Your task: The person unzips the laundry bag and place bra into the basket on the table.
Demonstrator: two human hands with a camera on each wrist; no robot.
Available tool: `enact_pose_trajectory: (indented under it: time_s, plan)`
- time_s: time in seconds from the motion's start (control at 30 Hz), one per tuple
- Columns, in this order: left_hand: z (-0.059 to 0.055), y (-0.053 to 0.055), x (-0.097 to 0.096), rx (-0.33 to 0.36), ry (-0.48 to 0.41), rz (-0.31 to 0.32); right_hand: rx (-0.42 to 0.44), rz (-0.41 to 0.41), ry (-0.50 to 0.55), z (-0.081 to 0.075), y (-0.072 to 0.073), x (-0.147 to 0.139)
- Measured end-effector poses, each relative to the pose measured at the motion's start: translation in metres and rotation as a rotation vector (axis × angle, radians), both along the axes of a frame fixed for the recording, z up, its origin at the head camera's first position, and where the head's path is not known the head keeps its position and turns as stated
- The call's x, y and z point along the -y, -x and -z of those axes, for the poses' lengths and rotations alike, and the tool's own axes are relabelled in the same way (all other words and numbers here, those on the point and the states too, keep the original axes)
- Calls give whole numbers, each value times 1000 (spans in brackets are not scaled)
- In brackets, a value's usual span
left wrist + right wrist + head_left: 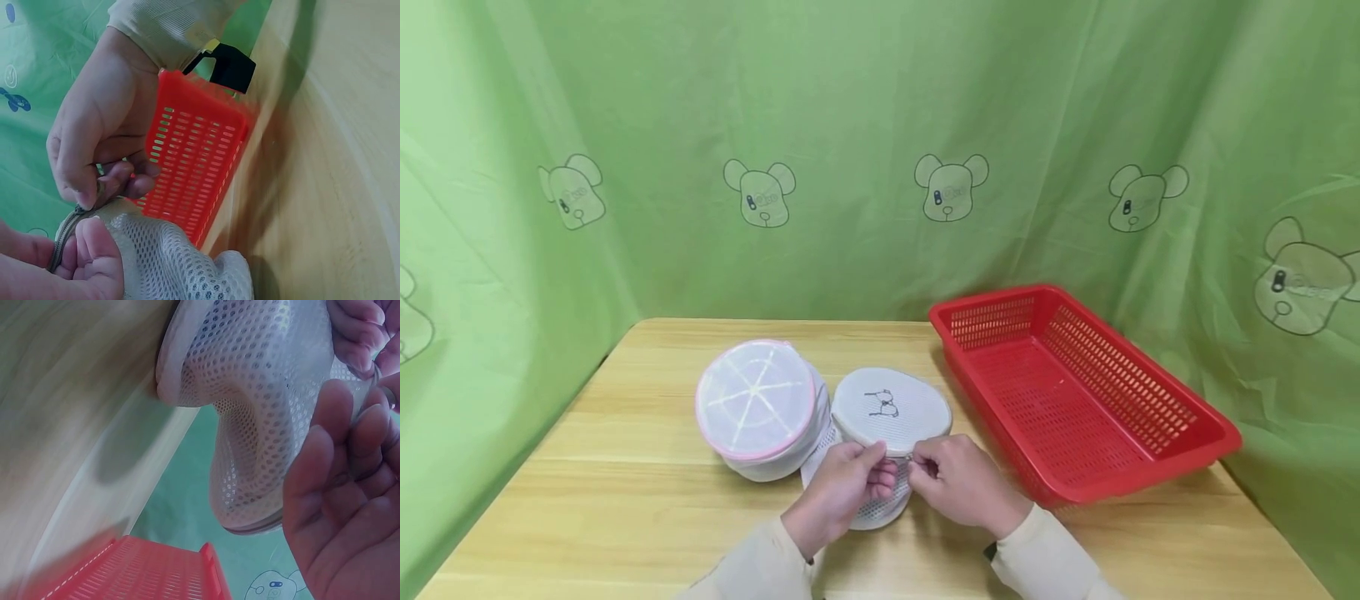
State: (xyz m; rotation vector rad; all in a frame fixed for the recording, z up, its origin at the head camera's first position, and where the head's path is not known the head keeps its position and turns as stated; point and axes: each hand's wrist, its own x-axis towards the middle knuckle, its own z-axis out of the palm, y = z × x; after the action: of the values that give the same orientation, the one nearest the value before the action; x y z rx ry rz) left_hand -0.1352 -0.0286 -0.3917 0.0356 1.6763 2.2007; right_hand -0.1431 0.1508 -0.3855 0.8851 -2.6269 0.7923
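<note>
One grey bag (917, 408) of mesh stands on the table (625, 533), a pink-rimmed bag (756, 400) just beside it on the left and a red basket (1060, 408) on the right. The left hand (838, 492) pinches the bag's front edge along the zip (59, 245), fingers curled; close by, the right hand (962, 479) grips the pull (79, 209) between thumb and forefinger. Behind hangs a green curtain (850, 100)

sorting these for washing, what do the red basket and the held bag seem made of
Red basket: probably plastic, smooth, slightly shiny, with regular moulded-looking slots.
Held bag: likely synthetic mesh fabric, matte, with open holes and soft folds.
</note>
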Motion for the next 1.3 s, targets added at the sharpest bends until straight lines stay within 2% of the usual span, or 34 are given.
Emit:
enact_pose_trajectory:
  time_s: [0.27, 0.67, 0.97, 1.3]
  plan:
    - [-1, -1, 2, -10, 2, -1, -17, 1, -8, 0, 0, -2]
    - [-3, 0, 5, -23, -44, -14, -23, 6, -14, -2, 0, -4]
    - [-3, -1, 9, -12, 27, -46, -27, 43, -49, -1, -1, -6]
    - [-8, 0, 14, 25, 80, -115, -47, 58, -56, 2, 0, -8]
